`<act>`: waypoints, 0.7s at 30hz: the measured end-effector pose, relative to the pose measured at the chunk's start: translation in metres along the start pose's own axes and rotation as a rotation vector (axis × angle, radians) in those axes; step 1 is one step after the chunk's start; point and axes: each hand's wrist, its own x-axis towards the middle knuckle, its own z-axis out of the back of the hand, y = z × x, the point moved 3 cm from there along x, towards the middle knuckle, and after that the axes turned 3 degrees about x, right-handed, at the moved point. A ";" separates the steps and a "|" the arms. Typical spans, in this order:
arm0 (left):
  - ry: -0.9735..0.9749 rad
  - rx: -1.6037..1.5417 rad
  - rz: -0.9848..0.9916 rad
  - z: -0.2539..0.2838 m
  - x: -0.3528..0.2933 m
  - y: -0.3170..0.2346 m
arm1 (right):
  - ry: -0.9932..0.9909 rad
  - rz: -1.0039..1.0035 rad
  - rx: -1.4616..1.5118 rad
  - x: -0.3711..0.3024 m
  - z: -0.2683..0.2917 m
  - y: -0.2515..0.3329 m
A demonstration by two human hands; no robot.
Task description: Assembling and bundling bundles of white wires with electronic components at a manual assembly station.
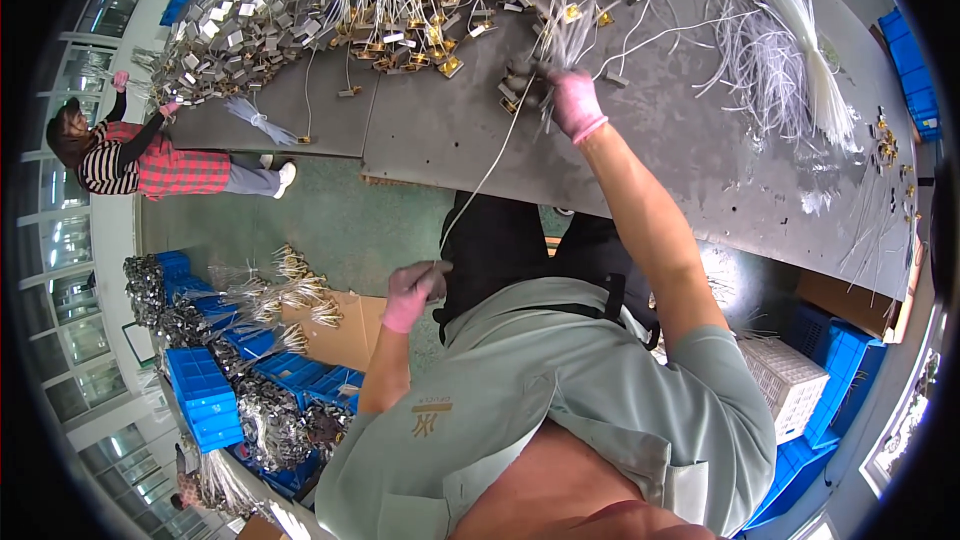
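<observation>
My left hand (415, 295), in a pink and grey glove, is held low in front of my lap, away from the table. Its fingers are closed at the lower end of a thin white wire (487, 177), which slants down from the table edge. Over the grey tabletop, my right hand (572, 105), gloved alike, grips a bunch of clear plastic strips (570, 38) that fan out beyond the fingers. Small metal parts with brass-coloured pieces (512, 92) lie beside its fingertips; their contact with the hand is unclear. Behind it spreads a heap of white-wired parts (440, 25).
Loose white strands (755, 60) and a bundle of clear strips (812, 70) lie at the table's right. Another person (135, 150) stands at the far left beside more piled parts (235, 40). Blue crates (205, 395) stand lower left, a white crate (782, 380) lower right.
</observation>
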 end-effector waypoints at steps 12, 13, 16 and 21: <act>-0.174 0.064 0.166 0.015 -0.017 0.036 | -0.104 0.411 -0.068 -0.021 0.002 0.084; -0.180 0.053 0.161 0.016 -0.015 0.034 | -0.106 0.413 -0.068 -0.023 0.002 0.084; -0.163 0.004 0.161 0.018 -0.014 0.036 | -0.091 0.450 -0.082 -0.028 0.003 0.084; -0.173 0.017 0.155 0.018 -0.013 0.033 | -0.139 0.598 -0.078 -0.037 0.001 0.090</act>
